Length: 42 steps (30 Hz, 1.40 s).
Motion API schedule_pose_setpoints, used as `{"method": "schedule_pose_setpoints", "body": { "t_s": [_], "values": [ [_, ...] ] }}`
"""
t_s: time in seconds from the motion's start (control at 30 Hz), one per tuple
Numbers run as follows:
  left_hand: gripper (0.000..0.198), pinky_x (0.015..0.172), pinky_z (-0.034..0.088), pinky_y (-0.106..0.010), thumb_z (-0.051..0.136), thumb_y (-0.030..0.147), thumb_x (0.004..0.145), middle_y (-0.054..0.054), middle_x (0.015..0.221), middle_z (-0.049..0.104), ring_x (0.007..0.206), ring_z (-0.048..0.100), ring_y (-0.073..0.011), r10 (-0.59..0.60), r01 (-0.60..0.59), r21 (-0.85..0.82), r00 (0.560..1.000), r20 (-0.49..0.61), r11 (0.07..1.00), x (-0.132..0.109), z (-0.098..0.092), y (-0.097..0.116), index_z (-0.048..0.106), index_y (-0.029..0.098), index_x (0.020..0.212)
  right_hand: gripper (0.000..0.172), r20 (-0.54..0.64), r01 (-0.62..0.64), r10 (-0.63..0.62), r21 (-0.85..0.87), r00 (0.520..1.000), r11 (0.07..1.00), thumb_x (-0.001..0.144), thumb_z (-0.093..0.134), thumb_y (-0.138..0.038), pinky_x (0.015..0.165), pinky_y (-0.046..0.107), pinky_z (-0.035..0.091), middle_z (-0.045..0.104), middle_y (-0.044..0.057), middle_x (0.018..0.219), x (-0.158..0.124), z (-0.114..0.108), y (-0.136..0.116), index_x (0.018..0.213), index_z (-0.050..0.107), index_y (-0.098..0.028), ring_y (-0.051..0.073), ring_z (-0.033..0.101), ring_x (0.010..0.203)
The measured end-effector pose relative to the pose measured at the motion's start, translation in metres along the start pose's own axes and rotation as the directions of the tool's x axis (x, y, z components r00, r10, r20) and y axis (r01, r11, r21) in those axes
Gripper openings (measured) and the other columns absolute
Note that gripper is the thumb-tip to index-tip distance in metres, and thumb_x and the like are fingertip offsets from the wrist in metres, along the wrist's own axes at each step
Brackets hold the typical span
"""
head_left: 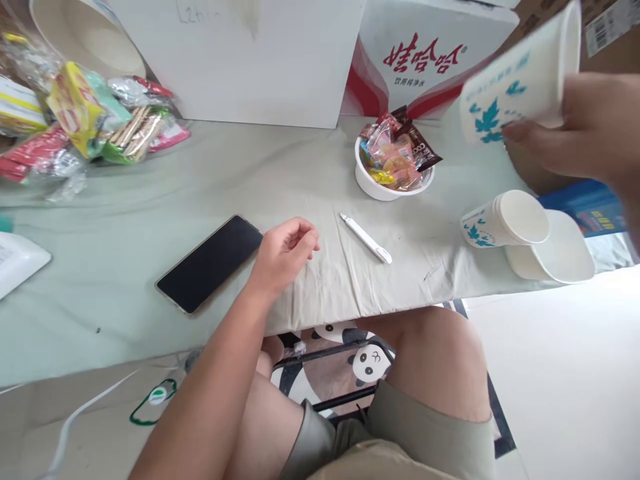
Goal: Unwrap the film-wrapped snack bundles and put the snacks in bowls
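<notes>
Raised at the upper right, my right hand [595,130] grips a white paper cup [523,80] with teal leaf prints. The cup is tilted on its side above the table. My left hand [287,253] rests near the table's front edge, its fingers curled loosely with nothing visible in them. Just left of it lies a black-screened phone [210,263]. A slim white pen-like tool [366,238] lies to its right. Below the raised cup, more leaf-print paper cups [505,220] lean nested together on a white plastic container [565,257].
A white bowl [383,190] of wrapped snacks stands mid-table. Snack packets [83,110] and a tipped tub [87,37] crowd the left. White boxes [240,60] line the back. A blue box [585,203] is at the right. My knees are under the table edge.
</notes>
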<state>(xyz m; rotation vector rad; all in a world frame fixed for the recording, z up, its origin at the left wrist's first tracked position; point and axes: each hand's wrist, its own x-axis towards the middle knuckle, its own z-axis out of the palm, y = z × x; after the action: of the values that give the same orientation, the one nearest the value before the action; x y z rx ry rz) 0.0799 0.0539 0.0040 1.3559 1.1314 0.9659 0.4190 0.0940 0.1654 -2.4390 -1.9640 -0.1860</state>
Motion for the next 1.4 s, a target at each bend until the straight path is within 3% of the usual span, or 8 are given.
{"method": "schedule_pose_setpoints", "body": {
  "t_s": [0.13,0.4,0.6,0.7,0.83,0.97,1.17,1.4],
  "values": [
    [0.018,0.059,0.052,-0.023,0.063,0.034,0.083,0.001,0.066,0.068,0.06,0.062,-0.0117,-0.02,0.021,0.062,1.0,-0.016,0.998,0.008,0.005,-0.004,0.066,0.02,0.072,0.031,0.139,-0.216,0.239,-0.164,0.961,0.962,0.096,0.069,-0.016,0.113,0.064,0.047,0.064,0.022,0.144,0.057,0.053,0.054,0.127,0.066,-0.016,0.044,0.056,0.143],
    [0.015,0.066,0.055,-0.026,0.063,0.034,0.085,0.0,0.072,0.07,0.069,0.066,-0.0147,0.024,-0.018,0.092,0.998,-0.063,0.996,0.034,0.035,-0.007,0.069,0.021,0.079,0.041,0.113,-0.116,0.112,0.031,0.987,0.993,0.094,0.065,-0.007,0.124,0.059,0.026,0.064,0.022,0.144,0.119,0.111,0.067,0.135,0.062,-0.01,0.03,0.054,0.145],
    [0.021,0.09,0.061,-0.036,0.067,0.04,0.085,-0.01,0.125,0.07,0.119,0.067,-0.0254,0.051,-0.043,0.101,0.996,-0.078,0.994,0.05,0.059,-0.01,0.073,0.022,0.094,0.047,-0.182,-0.009,0.07,0.316,0.981,0.949,0.094,0.047,-0.009,0.116,0.043,0.041,0.059,0.015,0.146,0.045,0.101,0.017,0.139,0.054,-0.016,0.024,0.055,0.139],
    [0.028,0.104,0.06,-0.04,0.07,0.037,0.081,-0.011,0.136,0.067,0.131,0.064,-0.0266,0.044,-0.037,0.081,0.996,-0.08,0.996,0.059,0.066,-0.012,0.067,0.023,0.105,0.043,-0.417,0.165,0.197,0.685,0.887,0.71,0.089,0.041,-0.012,0.104,0.044,0.05,0.06,0.014,0.133,-0.029,0.128,-0.019,0.131,0.05,-0.019,0.024,0.061,0.128],
    [0.044,0.114,0.055,-0.043,0.075,0.029,0.077,-0.009,0.148,0.059,0.145,0.056,-0.029,0.034,-0.022,0.111,0.993,-0.112,0.994,0.08,0.067,-0.015,0.058,0.027,0.118,0.037,-0.23,0.112,0.219,0.887,0.948,0.449,0.091,0.052,-0.028,0.1,0.047,0.053,0.061,0.014,0.129,-0.089,0.172,-0.05,0.128,0.051,-0.023,0.027,0.062,0.123],
    [0.066,0.113,0.054,-0.048,0.084,0.024,0.067,-0.009,0.15,0.055,0.147,0.052,-0.0336,0.05,-0.037,0.23,0.998,-0.049,0.972,0.117,0.071,-0.013,0.058,0.03,0.126,0.045,-0.111,0.066,0.123,0.944,0.986,0.323,0.089,0.057,-0.029,0.107,0.05,0.051,0.06,0.014,0.136,-0.084,0.186,-0.06,0.132,0.049,-0.024,0.026,0.06,0.128],
    [0.034,0.104,0.058,-0.044,0.083,0.037,0.065,-0.007,0.119,0.059,0.106,0.069,-0.0235,0.14,-0.138,0.176,0.99,0.003,0.975,0.163,0.1,-0.004,0.065,0.018,0.086,0.048,-0.09,0.039,0.239,0.977,0.967,0.211,0.086,0.055,-0.026,0.112,0.052,0.048,0.054,0.016,0.141,-0.052,0.187,-0.073,0.133,0.046,-0.022,0.026,0.056,0.131],
    [0.028,0.093,0.059,-0.031,0.082,0.03,0.066,-0.006,0.124,0.059,0.103,0.068,-0.0183,0.131,-0.141,0.172,0.989,0.067,0.975,0.2,0.156,0.004,0.065,0.019,0.085,0.044,0.003,-0.035,0.393,0.997,0.92,0.073,0.086,0.054,-0.024,0.099,0.045,0.052,0.053,0.012,0.132,-0.044,0.185,-0.078,0.129,0.043,-0.025,0.022,0.06,0.119]
  ]
}}
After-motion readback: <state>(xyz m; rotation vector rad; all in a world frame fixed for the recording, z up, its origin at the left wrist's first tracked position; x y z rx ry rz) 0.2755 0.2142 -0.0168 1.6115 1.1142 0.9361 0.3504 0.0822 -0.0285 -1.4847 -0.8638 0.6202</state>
